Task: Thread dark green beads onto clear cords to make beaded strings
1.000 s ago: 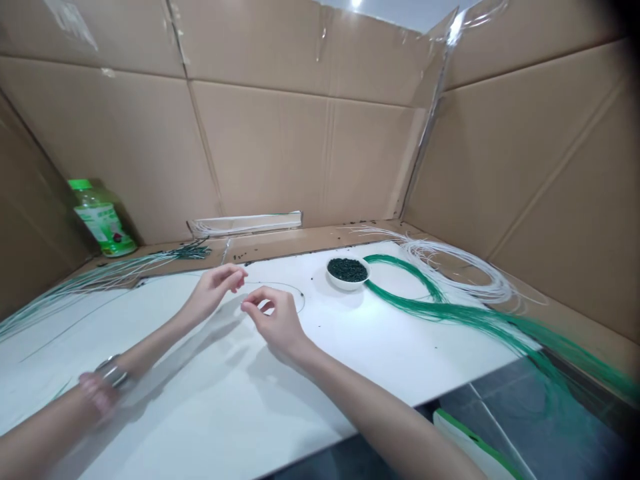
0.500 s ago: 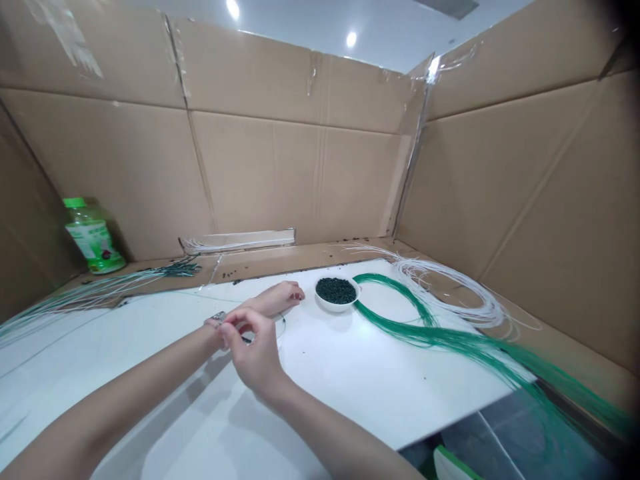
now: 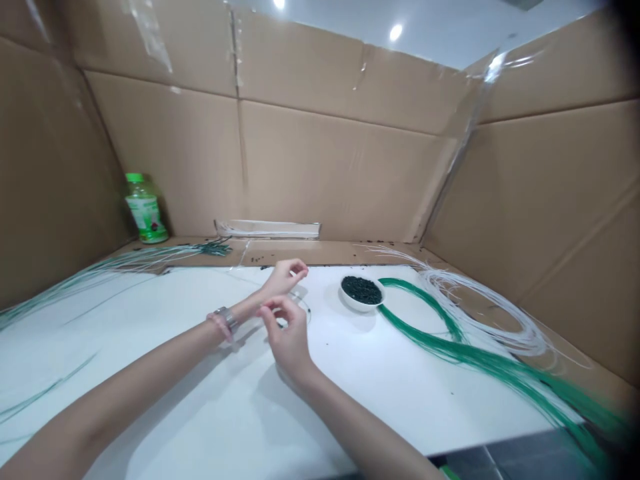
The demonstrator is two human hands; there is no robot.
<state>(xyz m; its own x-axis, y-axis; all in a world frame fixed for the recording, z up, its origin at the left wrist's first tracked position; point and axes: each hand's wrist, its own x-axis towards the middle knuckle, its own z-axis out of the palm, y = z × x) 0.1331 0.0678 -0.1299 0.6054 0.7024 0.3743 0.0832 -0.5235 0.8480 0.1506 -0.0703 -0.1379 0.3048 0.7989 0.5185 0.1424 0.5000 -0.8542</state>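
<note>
My left hand [image 3: 286,277] reaches forward over the white board [image 3: 200,413], its thumb and fingertips brought together. Whatever lies between those fingertips is too small to make out. Closer to me, my right hand [image 3: 289,333] pinches with thumb and forefinger near my left wrist, which wears a metal-banded watch [image 3: 226,318]. A thin wire [image 3: 309,312] with small dark spots curves out beside my right hand and seems to run into its grip. To the right of both hands stands a white bowl [image 3: 361,306] full of small dark green pieces.
A bundle of green wire [image 3: 425,340] and a coil of white wire [image 3: 520,330] lie on the right. On the left are pale strands with dark green ends [image 3: 215,248] and a green-capped bottle [image 3: 146,212]. Cardboard walls [image 3: 340,167] enclose the board.
The view has swung left, so everything sits farther right. My left fingers have curled into a rounder pinch, and my right hand has moved forward from beside the watch, still pinching.
</note>
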